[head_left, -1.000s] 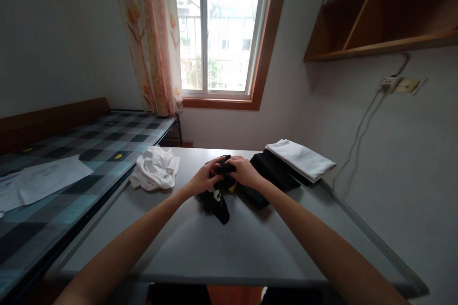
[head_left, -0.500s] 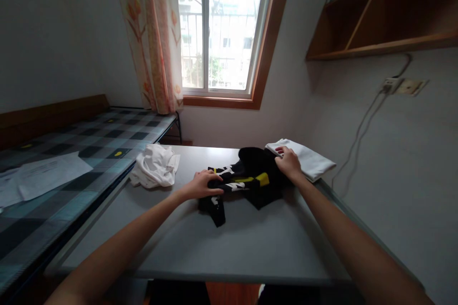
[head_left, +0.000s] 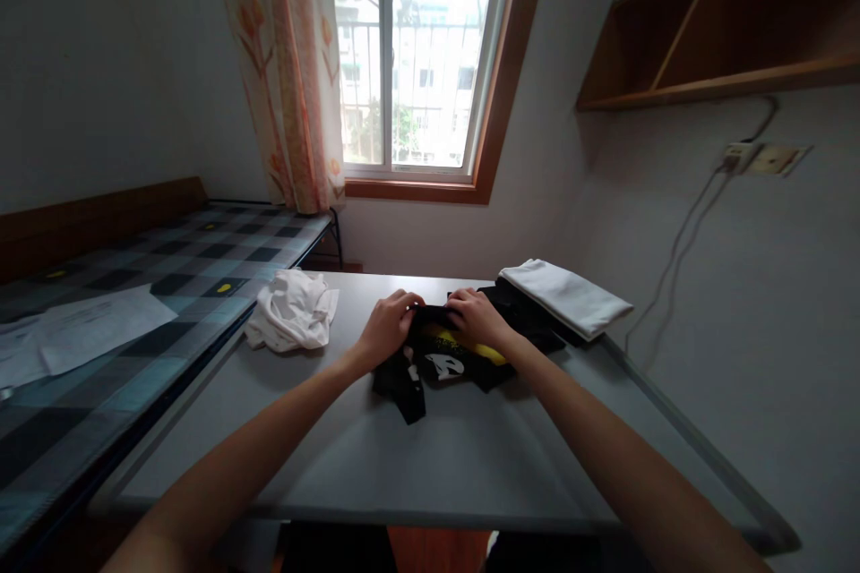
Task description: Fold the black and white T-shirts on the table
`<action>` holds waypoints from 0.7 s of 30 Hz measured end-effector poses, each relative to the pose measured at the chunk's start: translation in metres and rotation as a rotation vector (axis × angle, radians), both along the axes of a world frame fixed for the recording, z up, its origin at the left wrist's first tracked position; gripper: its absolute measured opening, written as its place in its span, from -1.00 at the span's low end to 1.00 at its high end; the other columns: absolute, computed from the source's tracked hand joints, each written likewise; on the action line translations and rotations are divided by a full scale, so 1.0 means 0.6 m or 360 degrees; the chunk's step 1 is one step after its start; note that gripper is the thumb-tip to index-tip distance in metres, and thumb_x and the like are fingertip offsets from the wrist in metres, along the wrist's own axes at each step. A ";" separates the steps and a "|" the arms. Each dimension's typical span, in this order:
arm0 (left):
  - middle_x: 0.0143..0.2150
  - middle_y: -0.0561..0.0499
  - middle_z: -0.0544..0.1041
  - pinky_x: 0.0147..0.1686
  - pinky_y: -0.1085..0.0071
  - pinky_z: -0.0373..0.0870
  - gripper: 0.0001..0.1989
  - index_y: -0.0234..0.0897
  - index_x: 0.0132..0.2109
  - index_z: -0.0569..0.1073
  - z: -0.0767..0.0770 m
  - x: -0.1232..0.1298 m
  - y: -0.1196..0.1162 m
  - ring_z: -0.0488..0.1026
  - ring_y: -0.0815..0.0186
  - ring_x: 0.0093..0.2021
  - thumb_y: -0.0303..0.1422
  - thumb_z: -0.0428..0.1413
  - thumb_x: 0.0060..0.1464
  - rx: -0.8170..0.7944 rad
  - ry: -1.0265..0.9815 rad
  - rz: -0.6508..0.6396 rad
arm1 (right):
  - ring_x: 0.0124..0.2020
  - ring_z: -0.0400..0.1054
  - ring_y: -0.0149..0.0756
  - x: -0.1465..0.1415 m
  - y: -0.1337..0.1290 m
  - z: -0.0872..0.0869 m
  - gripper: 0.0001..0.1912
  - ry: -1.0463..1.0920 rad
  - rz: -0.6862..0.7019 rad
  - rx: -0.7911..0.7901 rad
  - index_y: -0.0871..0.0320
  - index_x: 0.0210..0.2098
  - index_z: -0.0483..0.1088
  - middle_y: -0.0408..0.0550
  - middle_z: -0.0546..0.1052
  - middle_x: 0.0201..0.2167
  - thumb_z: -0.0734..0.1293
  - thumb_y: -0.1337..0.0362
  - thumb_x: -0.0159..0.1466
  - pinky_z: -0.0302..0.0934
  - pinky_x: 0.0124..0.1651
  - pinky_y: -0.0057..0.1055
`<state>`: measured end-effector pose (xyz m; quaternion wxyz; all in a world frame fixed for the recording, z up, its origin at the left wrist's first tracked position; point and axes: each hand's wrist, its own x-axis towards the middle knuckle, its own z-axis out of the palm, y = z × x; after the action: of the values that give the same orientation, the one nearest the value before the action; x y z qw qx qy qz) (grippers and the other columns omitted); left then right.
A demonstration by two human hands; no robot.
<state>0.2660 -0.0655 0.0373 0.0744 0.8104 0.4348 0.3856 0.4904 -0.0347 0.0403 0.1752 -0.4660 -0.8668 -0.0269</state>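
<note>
I'm operating with both grips narrowed on fabric: the left grip (head_left: 390, 322) and right grip (head_left: 476, 315) are pinching the far edge of the black garment (head_left: 434, 345), which is lying on the desk (head_left: 430, 466) between and just below them. A loose end is resting nearer me than the left grip. I'm judging that pulling evenly suits this edge, while the right grip should be avoiding the folded white cloth (head_left: 568, 300) to its right.
</note>
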 end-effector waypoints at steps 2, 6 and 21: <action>-0.15 -0.05 0.46 -0.05 0.24 0.32 -0.74 -0.19 -0.13 0.49 0.009 0.003 -0.004 0.40 0.21 -0.12 -0.53 -0.04 0.17 0.0260 0.0009 0.0138 | -0.19 0.36 -0.15 -0.012 0.017 0.020 -0.76 0.0239 -0.0166 -0.0088 0.17 -0.29 0.46 0.10 0.52 -0.27 0.17 0.27 0.31 0.16 -0.11 -0.28; -0.15 -0.09 0.43 -0.07 0.24 0.32 -0.77 -0.20 -0.10 0.46 0.004 0.025 -0.015 0.38 0.18 -0.10 -0.51 -0.02 0.17 0.0372 0.0467 -0.0205 | -0.36 0.31 -0.28 -0.044 0.042 0.067 -0.76 0.0919 -0.0234 -0.0242 0.14 -0.41 0.36 -0.06 0.47 -0.43 0.11 0.25 0.27 0.16 -0.26 -0.39; -0.14 -0.08 0.55 0.04 0.17 0.17 -0.60 -0.21 -0.06 0.52 0.005 -0.025 0.014 0.48 0.14 -0.13 -0.58 0.06 -0.06 -0.0049 0.0570 -0.0194 | -0.41 0.39 -0.33 0.057 0.065 0.170 -0.85 0.2477 -0.0259 -0.0185 0.09 -0.39 0.26 -0.20 0.41 -0.52 0.25 0.14 0.16 0.37 -0.32 -0.39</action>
<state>0.2510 -0.0574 0.0402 0.0313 0.8898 0.3969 0.2232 0.5246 0.0043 0.1423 0.7051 -0.4214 -0.4579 0.3400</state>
